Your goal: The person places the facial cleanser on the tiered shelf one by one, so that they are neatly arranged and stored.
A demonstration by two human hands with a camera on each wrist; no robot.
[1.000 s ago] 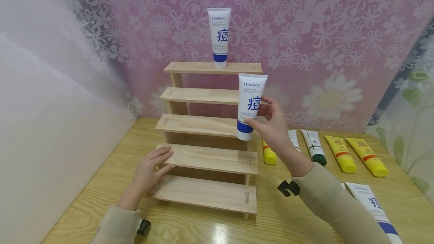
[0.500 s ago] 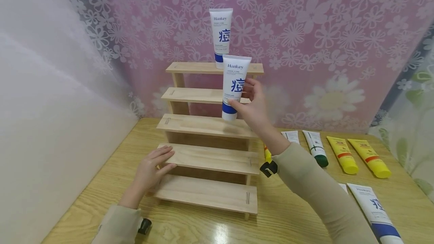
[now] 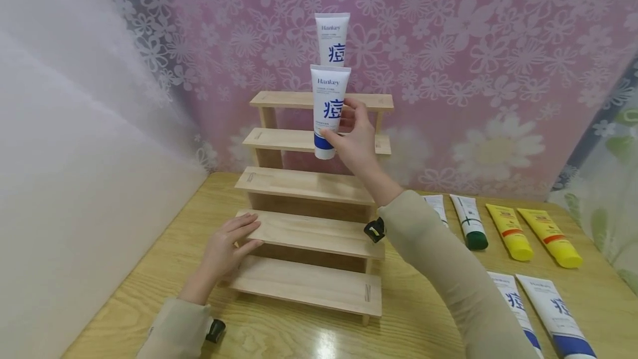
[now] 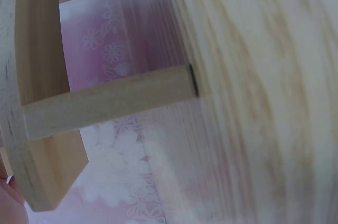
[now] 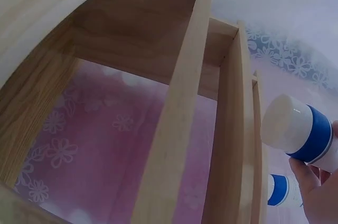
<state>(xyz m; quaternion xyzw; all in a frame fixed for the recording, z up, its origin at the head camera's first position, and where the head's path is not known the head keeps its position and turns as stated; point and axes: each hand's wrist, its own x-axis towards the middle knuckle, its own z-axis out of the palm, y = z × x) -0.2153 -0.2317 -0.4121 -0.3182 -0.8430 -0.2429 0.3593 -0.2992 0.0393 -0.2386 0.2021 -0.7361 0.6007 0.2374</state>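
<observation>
My right hand (image 3: 358, 140) pinches a white squeeze tube (image 3: 329, 90) with a blue band, cap downward, in front of the second-highest shelf (image 3: 279, 138) of a stepped wooden rack. In the right wrist view the cap end of the held tube (image 5: 311, 134) shows beside the shelves, apart from them. Another white tube (image 3: 332, 32) stands upright on the top shelf (image 3: 369, 101), its lower part hidden behind the held one. My left hand (image 3: 224, 248) rests on the left end of the second-lowest shelf (image 3: 309, 231), fingers over its top. The left wrist view shows mostly wood.
To the right of the rack several tubes lie on the wooden table (image 3: 418, 314): yellow tubes (image 3: 550, 237), a white tube with a green cap (image 3: 468, 220) and white-and-blue tubes (image 3: 555, 314). A floral backdrop (image 3: 448, 71) hangs behind.
My right hand has carried the held tube up and to the left, from beside the middle shelves to in front of the standing tube. The left hand stays on the rack.
</observation>
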